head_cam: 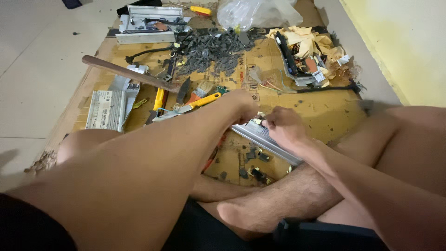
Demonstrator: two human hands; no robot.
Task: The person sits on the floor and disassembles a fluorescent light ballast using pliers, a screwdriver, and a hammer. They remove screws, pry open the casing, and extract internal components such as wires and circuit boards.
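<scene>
A long, flat grey metal casing (269, 139) lies just below the middle of the frame, over the cardboard sheet (320, 116) and the person's crossed legs. Its long axis runs diagonally, from an upper-left end near the fingertips down to a lower-right end that disappears beneath the right forearm.

The left hand (241, 108) comes in from the lower left on a long, straight forearm that crosses much of the picture. Its fingers curl down onto the upper-left end of the casing; how tightly they close cannot be told, since the back of the hand hides them. The right hand (284, 126) reaches in from the lower right with the wrist bent, knuckles up, and its fingers are bent and pinched against the top edge of the casing, beside a small pale part there. The two hands nearly meet at that end.

In the left half of the frame lie a wooden-handled hammer (130, 73), yellow-handled tools (195, 103) and a ribbed grey metal block (107, 110). A heap of dark grey fragments (209, 49) sits at upper centre, a clear plastic bag (255, 14) at the top, and an opened unit with crumpled yellow paper (306, 51) at upper right.
</scene>
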